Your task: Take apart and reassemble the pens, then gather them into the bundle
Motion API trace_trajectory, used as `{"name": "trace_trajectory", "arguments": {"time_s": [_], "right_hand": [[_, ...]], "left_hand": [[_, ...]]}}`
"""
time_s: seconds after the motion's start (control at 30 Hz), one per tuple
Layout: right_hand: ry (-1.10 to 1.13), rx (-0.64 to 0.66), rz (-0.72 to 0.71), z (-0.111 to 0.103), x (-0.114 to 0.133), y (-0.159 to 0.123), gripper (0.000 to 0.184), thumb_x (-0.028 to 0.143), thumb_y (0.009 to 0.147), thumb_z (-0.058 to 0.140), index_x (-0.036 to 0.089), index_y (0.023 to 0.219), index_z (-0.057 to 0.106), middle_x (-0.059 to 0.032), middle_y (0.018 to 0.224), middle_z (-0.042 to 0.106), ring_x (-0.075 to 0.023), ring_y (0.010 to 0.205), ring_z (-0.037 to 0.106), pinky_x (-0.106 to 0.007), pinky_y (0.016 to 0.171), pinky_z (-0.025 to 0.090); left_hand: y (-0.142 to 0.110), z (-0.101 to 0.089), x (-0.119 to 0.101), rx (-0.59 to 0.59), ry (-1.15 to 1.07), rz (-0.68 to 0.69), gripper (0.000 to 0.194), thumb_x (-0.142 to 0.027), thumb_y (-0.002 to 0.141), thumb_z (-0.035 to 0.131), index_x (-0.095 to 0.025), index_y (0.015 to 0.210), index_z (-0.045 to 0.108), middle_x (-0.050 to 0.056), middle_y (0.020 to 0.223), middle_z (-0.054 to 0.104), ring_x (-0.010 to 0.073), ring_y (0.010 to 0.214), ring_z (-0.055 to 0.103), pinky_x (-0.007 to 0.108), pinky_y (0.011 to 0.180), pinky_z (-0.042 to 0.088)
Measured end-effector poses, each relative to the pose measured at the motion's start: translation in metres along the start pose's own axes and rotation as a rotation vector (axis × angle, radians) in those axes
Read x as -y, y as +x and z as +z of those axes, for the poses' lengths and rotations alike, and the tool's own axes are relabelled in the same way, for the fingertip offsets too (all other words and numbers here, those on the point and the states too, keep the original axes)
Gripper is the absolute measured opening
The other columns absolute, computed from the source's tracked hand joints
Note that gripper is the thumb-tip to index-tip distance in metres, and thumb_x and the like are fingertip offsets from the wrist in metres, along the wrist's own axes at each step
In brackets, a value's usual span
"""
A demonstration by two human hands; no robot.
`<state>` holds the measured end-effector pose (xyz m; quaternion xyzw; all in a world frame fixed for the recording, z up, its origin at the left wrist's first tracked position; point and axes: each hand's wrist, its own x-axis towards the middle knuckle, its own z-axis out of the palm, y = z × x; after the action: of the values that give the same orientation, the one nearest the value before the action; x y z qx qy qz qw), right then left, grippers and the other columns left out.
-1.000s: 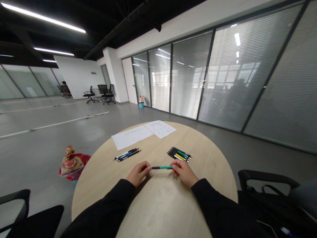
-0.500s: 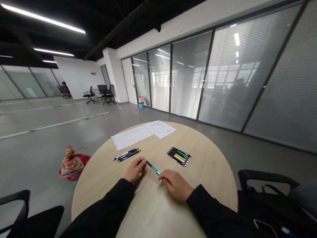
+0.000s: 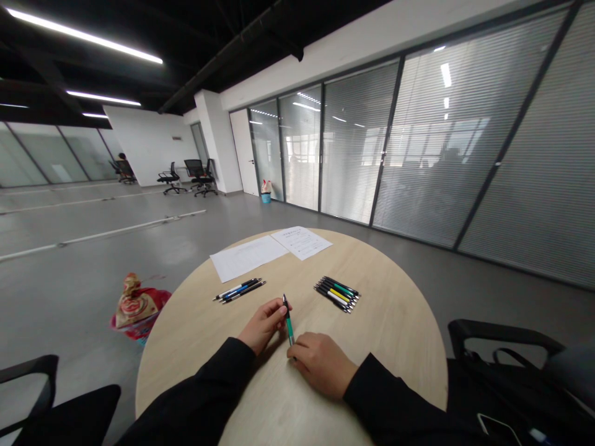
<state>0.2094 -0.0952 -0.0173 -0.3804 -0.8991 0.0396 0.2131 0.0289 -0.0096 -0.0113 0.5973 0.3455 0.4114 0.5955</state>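
A round, pale wooden table fills the lower middle of the view; read it as a clock, with 6 o'clock nearest the wearer. Close to its centre, the left hand is nearly closed, thumb and fingers pinching the upper part of a black-and-green pen. The pen is tilted, with its pointed end towards 12 o'clock, leaning slightly to 11, and its other end towards 6. The right hand, palm down with fingers curled, is at the pen's near end; whether it grips that end or only touches it, I cannot tell.

Towards 10 o'clock lie a few pens side by side, the left-hand pens, in white, blue and black. Towards 1 to 2 o'clock is a larger, neat slanting row, the right-hand pens, mostly black with green, yellow and white barrels among them. At about 11 o'clock is a sheet of paper; a printed sheet meets it near 12.

Off the table, at 9 to 10 o'clock, a red-and-tan bag sits in a basket on the grey floor. A black chair stands towards 3 to 4 o'clock.
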Motion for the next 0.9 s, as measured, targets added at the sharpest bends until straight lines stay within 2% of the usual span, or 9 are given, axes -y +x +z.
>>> {"name": "trace_trajectory", "arguments": {"time_s": [0.2, 0.57, 0.9], "right_hand": [[-0.031, -0.006, -0.029, 0.007, -0.001, -0.001, 0.006, 0.02, 0.091, 0.056, 0.02, 0.093, 0.061, -0.0025, 0.088, 0.064, -0.0165, 0.084, 0.057, -0.026, 0.074, 0.04], [-0.009, -0.009, -0.025, -0.005, 0.004, -0.001, 0.009, 0.022, 0.092, 0.052, 0.021, 0.094, 0.06, -0.0024, 0.091, 0.064, -0.017, 0.087, 0.056, -0.027, 0.074, 0.039], [-0.018, -0.003, -0.016, 0.003, 0.003, -0.001, 0.005, 0.021, 0.091, 0.054, 0.021, 0.09, 0.059, -0.0017, 0.09, 0.063, -0.0164, 0.086, 0.055, -0.027, 0.073, 0.038]], "left_hand": [[-0.001, 0.0, -0.002, 0.035, 0.006, 0.031, 0.035, -0.047, 0.079, 0.07, -0.013, 0.084, 0.062, -0.003, 0.066, 0.048, 0.0081, 0.056, 0.042, 0.021, 0.053, 0.033], [-0.003, 0.0, -0.002, 0.06, 0.009, 0.015, 0.035, -0.047, 0.078, 0.07, -0.013, 0.084, 0.063, -0.003, 0.062, 0.049, 0.0085, 0.055, 0.042, 0.021, 0.053, 0.033], [-0.005, 0.005, -0.01, 0.073, 0.046, 0.015, 0.036, -0.049, 0.078, 0.07, -0.014, 0.074, 0.061, -0.004, 0.059, 0.048, 0.0079, 0.054, 0.042, 0.021, 0.053, 0.034]]}}
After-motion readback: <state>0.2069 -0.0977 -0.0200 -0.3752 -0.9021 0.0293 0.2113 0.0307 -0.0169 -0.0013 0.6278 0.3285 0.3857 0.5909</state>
